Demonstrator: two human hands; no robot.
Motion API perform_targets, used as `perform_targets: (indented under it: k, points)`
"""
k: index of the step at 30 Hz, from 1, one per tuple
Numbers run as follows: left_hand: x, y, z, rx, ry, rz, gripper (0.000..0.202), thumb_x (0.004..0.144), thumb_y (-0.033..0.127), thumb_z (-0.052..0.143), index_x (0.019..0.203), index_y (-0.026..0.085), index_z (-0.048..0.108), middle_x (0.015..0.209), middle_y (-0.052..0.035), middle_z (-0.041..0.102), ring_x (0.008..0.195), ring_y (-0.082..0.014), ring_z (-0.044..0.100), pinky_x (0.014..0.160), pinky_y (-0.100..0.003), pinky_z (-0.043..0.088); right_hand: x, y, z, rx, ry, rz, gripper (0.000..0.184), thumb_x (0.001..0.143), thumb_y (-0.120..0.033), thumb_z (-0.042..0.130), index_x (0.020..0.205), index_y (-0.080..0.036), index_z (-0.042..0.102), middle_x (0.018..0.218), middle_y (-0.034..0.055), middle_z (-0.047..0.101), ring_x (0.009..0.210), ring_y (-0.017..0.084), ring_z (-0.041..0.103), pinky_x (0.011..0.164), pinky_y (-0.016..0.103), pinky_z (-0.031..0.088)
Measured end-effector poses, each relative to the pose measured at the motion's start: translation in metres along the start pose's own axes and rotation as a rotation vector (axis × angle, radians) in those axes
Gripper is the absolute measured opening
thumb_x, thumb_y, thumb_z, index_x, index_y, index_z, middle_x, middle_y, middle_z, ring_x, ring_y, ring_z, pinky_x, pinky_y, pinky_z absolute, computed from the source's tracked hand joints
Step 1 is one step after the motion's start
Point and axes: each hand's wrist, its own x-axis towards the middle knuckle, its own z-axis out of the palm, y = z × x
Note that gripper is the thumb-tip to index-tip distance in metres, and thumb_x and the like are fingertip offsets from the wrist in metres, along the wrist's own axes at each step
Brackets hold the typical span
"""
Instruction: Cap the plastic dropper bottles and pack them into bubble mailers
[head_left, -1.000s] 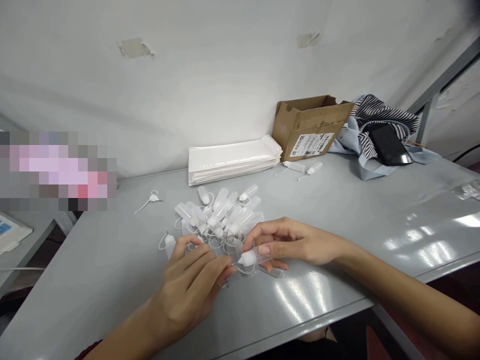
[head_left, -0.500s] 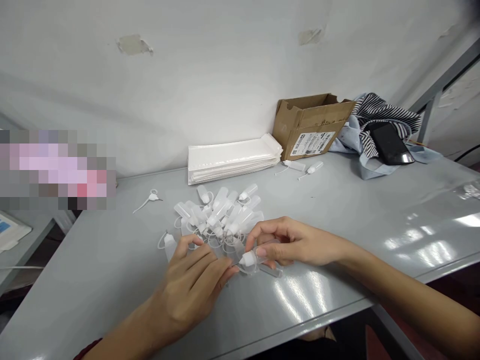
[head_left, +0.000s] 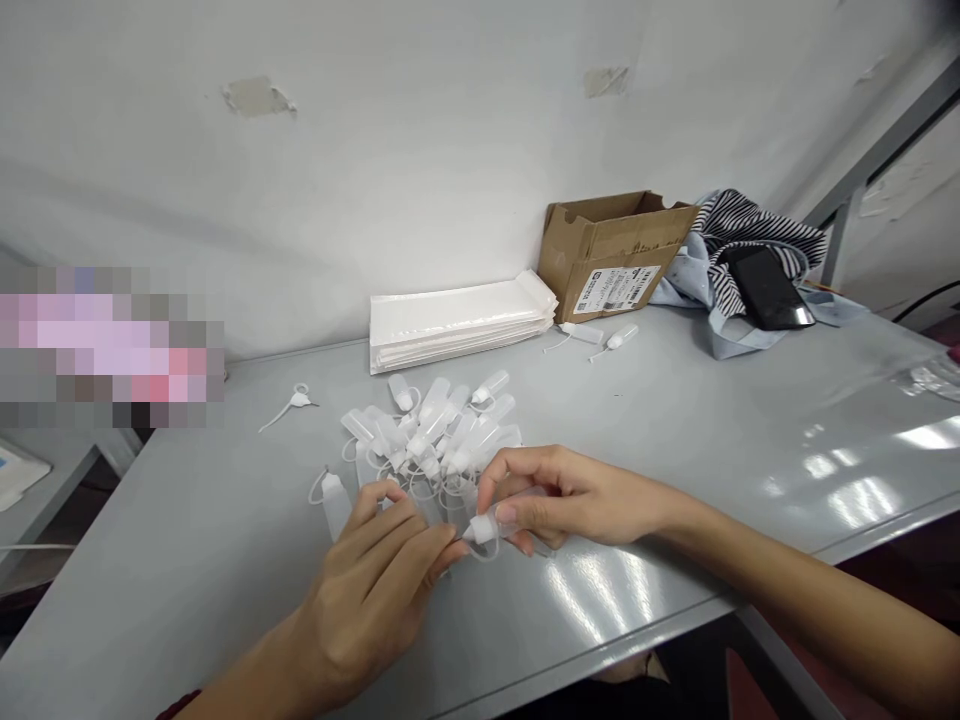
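Observation:
My right hand (head_left: 559,500) grips a small clear squeeze bottle (head_left: 484,528) by its body, its white cap pointing left. A thin needle tip sticks out of the cap, and a thin strap loops below it. At that tip, the thumb and forefinger of my left hand (head_left: 382,570) are pinched together; their ends hide what lies exactly between them. Behind both hands lies a loose pile of similar bottles (head_left: 435,425) with white caps and looped straps. One more bottle (head_left: 335,503) lies just left of the pile, partly covered by my left hand.
On the grey table (head_left: 187,560), a white needle cap piece (head_left: 300,398) lies at the left. White padded envelopes (head_left: 457,315) are stacked by the wall beside an open cardboard box (head_left: 615,255). Two bottles (head_left: 600,337) lie before the box. A black phone-like device (head_left: 769,288) rests on striped cloth (head_left: 765,220).
The whole view has shifted slightly, with everything a little further left. The bottle's cap sits closer to my left fingertips, and the bottle is tilted a little more. Both hands keep their hold.

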Motion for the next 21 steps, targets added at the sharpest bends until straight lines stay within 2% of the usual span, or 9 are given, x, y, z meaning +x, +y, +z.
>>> perform_targets:
  k: [7, 11, 15, 18, 21]
  points:
    - [0.0015, -0.0006, 0.0007, -0.022, 0.020, -0.008, 0.010, 0.087, 0.005, 0.053, 0.085, 0.013, 0.058, 0.055, 0.0025, 0.054, 0.052, -0.0108, 0.047, 0.061, -0.031, 0.043, 0.0015, 0.0048, 0.0028, 0.078, -0.015, -0.011, 0.022, 0.091, -0.035, 0.054, 0.101, -0.016, 0.053, 0.066, -0.0035, 0.055, 0.046, 0.004, 0.037, 0.043, 0.017, 0.032]
    - [0.0014, -0.0001, -0.0019, -0.011, -0.005, -0.016, 0.008, 0.086, 0.006, 0.055, 0.082, 0.013, 0.058, 0.060, 0.0007, 0.059, 0.054, -0.0112, 0.051, 0.069, -0.035, 0.045, 0.0012, 0.0018, 0.0013, 0.054, -0.003, -0.027, 0.019, 0.091, -0.033, 0.053, 0.099, -0.016, 0.053, 0.065, -0.0030, 0.056, 0.046, 0.005, 0.037, 0.043, 0.018, 0.031]
    - [0.0005, -0.0015, -0.0061, 0.012, -0.022, -0.072, 0.007, 0.082, 0.010, 0.062, 0.088, 0.012, 0.059, 0.064, 0.0002, 0.061, 0.058, -0.0126, 0.055, 0.076, -0.039, 0.044, -0.0007, -0.0015, -0.0027, 0.035, 0.034, -0.024, 0.021, 0.091, -0.035, 0.053, 0.098, -0.016, 0.053, 0.065, -0.0028, 0.056, 0.047, 0.005, 0.036, 0.044, 0.019, 0.030]
    - [0.0009, -0.0025, -0.0080, -0.002, -0.020, -0.111, 0.011, 0.081, 0.007, 0.062, 0.089, 0.013, 0.059, 0.065, 0.0005, 0.062, 0.060, -0.0124, 0.056, 0.077, -0.039, 0.044, -0.0013, -0.0012, -0.0052, 0.020, 0.051, -0.024, 0.023, 0.090, -0.037, 0.054, 0.098, -0.016, 0.053, 0.065, -0.0025, 0.057, 0.048, 0.006, 0.036, 0.045, 0.019, 0.029]
    - [0.0025, -0.0016, -0.0084, 0.003, -0.011, -0.091, 0.012, 0.081, 0.001, 0.057, 0.083, 0.013, 0.059, 0.064, 0.0003, 0.062, 0.059, -0.0118, 0.056, 0.076, -0.038, 0.043, -0.0012, 0.0000, -0.0059, 0.004, 0.049, -0.022, 0.022, 0.090, -0.037, 0.054, 0.099, -0.016, 0.053, 0.065, -0.0027, 0.056, 0.048, 0.005, 0.036, 0.045, 0.019, 0.029]
